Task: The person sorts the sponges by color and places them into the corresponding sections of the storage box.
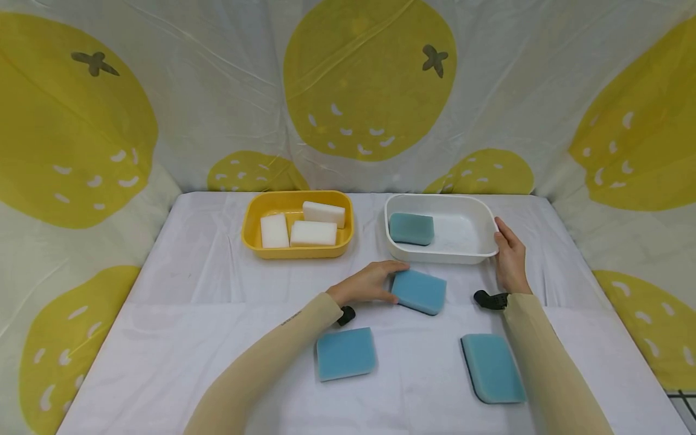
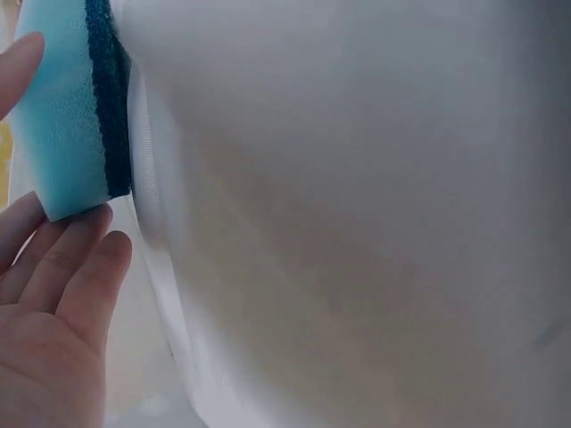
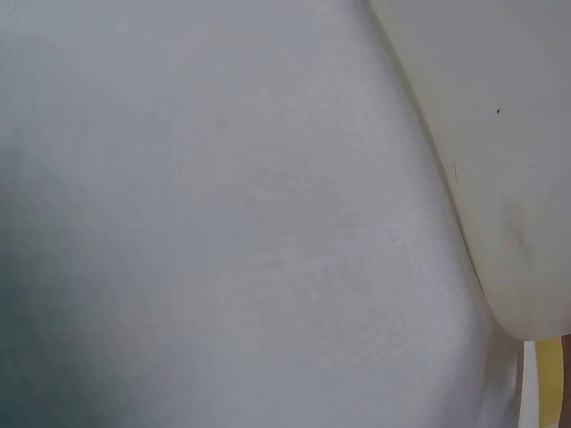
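Observation:
My left hand (image 1: pixel 370 283) pinches the left end of a blue sponge (image 1: pixel 418 292), thumb on the near side and fingers on the far side. In the left wrist view, that sponge (image 2: pixel 62 116) shows a dark scouring layer facing the white cloth. At the right end of the white basin (image 1: pixel 459 232), my right hand (image 1: pixel 510 254) grips the rim. Another blue-green sponge (image 1: pixel 411 229) lies inside the basin at its left. The right wrist view shows the basin's outer wall (image 3: pixel 508 160), with the hand itself barely visible or hidden.
A yellow basin (image 1: pixel 298 254) with white sponges (image 1: pixel 313 233) stands at the back left. One blue sponge (image 1: pixel 346 354) lies by the left forearm, another (image 1: pixel 493 368) beside the right forearm. A fruit-patterned curtain (image 1: pixel 370 78) hangs behind the white-covered table (image 1: pixel 163 362).

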Motion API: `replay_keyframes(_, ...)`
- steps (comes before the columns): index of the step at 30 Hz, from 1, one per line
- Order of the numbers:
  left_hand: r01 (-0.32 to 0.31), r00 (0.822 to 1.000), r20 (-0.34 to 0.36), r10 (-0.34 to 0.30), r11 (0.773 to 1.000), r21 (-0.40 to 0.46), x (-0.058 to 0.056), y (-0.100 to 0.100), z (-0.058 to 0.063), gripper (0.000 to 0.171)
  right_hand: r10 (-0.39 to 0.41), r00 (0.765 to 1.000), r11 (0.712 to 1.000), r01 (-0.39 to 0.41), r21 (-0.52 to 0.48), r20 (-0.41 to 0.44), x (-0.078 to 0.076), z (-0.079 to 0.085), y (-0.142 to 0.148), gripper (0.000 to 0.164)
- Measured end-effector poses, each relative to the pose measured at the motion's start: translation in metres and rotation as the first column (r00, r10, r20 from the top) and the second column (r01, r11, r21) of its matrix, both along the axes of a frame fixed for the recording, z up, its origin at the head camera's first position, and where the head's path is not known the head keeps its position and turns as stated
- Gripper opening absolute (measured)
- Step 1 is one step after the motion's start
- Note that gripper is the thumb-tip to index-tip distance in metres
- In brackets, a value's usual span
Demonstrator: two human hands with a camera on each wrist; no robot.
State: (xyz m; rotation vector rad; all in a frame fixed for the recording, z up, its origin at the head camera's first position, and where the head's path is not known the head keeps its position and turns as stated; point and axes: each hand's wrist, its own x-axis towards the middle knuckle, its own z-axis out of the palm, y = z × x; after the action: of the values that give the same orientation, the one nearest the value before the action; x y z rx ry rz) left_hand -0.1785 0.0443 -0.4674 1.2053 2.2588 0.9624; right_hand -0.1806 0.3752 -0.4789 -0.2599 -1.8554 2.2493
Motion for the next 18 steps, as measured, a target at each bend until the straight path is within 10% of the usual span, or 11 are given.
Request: replay_keyframes(18, -0.062, 0.997, 0.040, 0.060, 0.997, 0.056, 0.0074, -0.0080, 0.0083, 0.068, 0.000, 1.000, 1.000, 0.000, -0.006, -0.012, 0.0007, -0.0011, -0.0010, 0.052)
